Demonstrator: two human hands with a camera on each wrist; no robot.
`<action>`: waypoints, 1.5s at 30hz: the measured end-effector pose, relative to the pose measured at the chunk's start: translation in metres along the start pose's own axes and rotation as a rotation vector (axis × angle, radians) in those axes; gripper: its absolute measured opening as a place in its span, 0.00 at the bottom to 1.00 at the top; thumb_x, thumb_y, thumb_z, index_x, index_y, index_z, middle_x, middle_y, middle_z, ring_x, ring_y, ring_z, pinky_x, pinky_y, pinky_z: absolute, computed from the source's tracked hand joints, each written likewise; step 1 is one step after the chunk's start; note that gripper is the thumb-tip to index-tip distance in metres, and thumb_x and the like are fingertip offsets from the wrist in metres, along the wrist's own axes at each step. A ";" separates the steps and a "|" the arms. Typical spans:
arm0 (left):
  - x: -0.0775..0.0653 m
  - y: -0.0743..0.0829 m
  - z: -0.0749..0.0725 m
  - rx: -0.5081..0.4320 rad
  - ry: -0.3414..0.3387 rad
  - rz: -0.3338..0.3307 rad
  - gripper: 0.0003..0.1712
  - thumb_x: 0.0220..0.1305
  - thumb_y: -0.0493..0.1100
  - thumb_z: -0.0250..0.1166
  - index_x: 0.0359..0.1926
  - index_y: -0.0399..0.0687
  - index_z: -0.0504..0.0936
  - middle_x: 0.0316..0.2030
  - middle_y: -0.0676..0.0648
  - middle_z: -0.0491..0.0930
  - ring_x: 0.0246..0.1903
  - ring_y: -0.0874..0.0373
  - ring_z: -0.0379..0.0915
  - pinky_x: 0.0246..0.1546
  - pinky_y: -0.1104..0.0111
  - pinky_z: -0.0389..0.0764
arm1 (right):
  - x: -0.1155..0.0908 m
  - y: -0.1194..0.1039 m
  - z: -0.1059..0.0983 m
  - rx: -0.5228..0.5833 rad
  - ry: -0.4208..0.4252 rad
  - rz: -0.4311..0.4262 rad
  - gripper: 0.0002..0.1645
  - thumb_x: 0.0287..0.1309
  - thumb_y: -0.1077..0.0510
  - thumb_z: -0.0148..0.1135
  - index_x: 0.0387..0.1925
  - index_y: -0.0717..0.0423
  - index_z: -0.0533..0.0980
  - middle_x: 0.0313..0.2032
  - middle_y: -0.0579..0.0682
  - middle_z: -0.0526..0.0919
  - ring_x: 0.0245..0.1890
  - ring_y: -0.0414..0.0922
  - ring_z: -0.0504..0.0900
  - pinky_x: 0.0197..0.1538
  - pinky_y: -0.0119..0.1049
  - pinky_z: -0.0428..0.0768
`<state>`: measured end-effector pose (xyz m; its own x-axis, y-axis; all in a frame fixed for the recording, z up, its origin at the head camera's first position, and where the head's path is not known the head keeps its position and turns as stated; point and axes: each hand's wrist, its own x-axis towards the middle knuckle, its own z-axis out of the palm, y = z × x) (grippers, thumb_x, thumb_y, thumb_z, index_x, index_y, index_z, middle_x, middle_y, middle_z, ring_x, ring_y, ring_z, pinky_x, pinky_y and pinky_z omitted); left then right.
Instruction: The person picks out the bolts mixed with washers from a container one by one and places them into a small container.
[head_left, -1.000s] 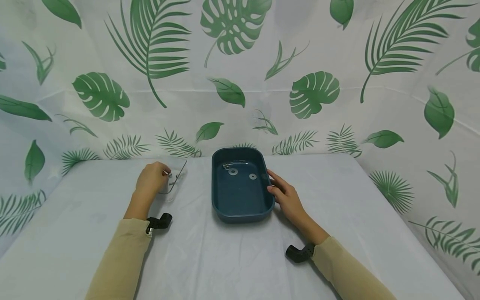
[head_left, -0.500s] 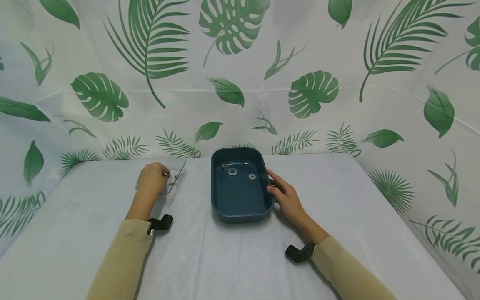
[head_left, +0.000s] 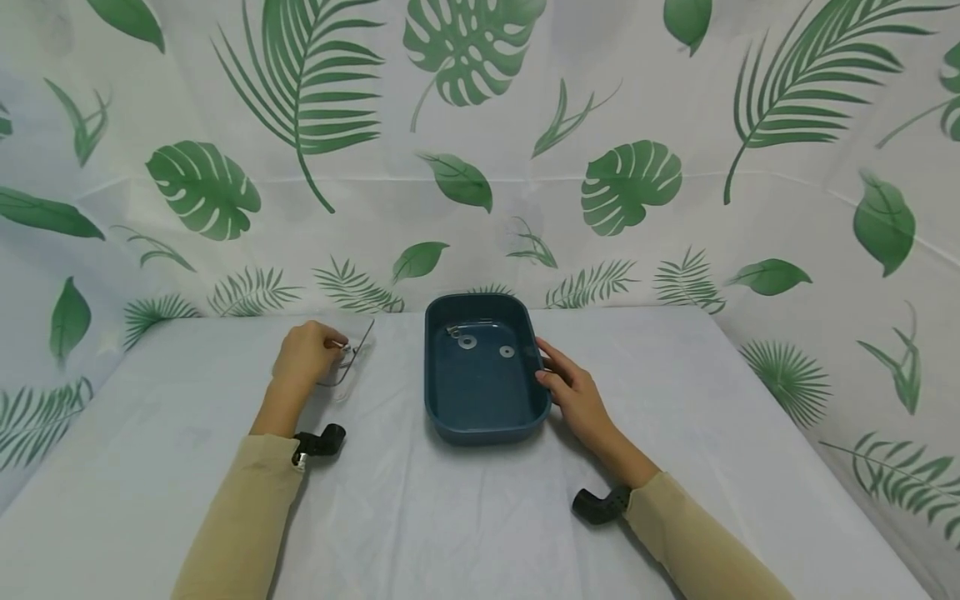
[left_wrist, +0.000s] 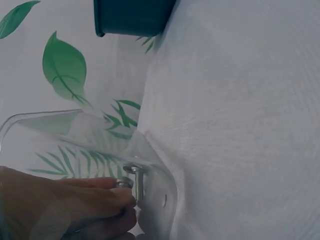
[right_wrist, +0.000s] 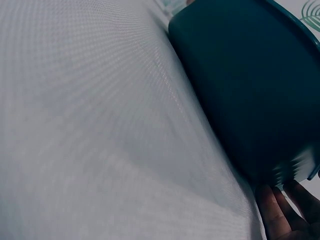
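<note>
Inside a clear, shallow plastic tray [head_left: 351, 360], a small silver metal bolt [left_wrist: 137, 184] is pinched by the curled fingers of the left hand [head_left: 306, 355]. Just to the right of that tray, a dark teal rectangular plastic basin [head_left: 483, 415] is set on the desk [head_left: 465, 517], and its right wall is touched by the straight, relaxed fingers of the right hand [head_left: 576, 395]. Two silver metal washers [head_left: 468, 342] are seen lying on the basin's floor near its far end. The desk is covered by a plain white cloth, and it is enclosed behind and at both sides by white sheeting [head_left: 750, 208] printed with green leaves.
</note>
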<state>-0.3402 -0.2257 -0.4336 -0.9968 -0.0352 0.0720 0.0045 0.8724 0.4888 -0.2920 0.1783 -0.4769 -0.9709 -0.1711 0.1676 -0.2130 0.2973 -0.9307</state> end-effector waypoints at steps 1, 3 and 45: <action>0.001 -0.001 0.000 -0.014 -0.014 -0.001 0.13 0.69 0.36 0.65 0.52 0.41 0.87 0.47 0.36 0.87 0.48 0.39 0.82 0.45 0.51 0.84 | 0.000 0.000 0.000 0.000 0.003 0.003 0.32 0.75 0.55 0.51 0.77 0.42 0.62 0.72 0.64 0.69 0.69 0.61 0.72 0.62 0.59 0.77; 0.002 -0.002 -0.001 -0.031 -0.030 0.001 0.14 0.69 0.37 0.64 0.53 0.41 0.87 0.48 0.36 0.87 0.49 0.39 0.82 0.45 0.52 0.83 | -0.001 0.000 -0.001 0.001 0.003 -0.002 0.32 0.75 0.55 0.51 0.77 0.43 0.61 0.72 0.64 0.68 0.69 0.62 0.72 0.62 0.59 0.78; 0.008 -0.004 -0.001 -0.044 -0.059 0.023 0.17 0.71 0.40 0.60 0.57 0.40 0.83 0.51 0.36 0.85 0.53 0.39 0.80 0.51 0.47 0.80 | -0.001 0.000 -0.001 0.002 -0.002 -0.003 0.32 0.75 0.55 0.50 0.77 0.43 0.61 0.73 0.64 0.67 0.71 0.62 0.70 0.63 0.59 0.77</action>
<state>-0.3478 -0.2300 -0.4341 -0.9994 0.0144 0.0324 0.0293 0.8504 0.5253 -0.2913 0.1789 -0.4764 -0.9699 -0.1742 0.1701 -0.2162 0.2952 -0.9307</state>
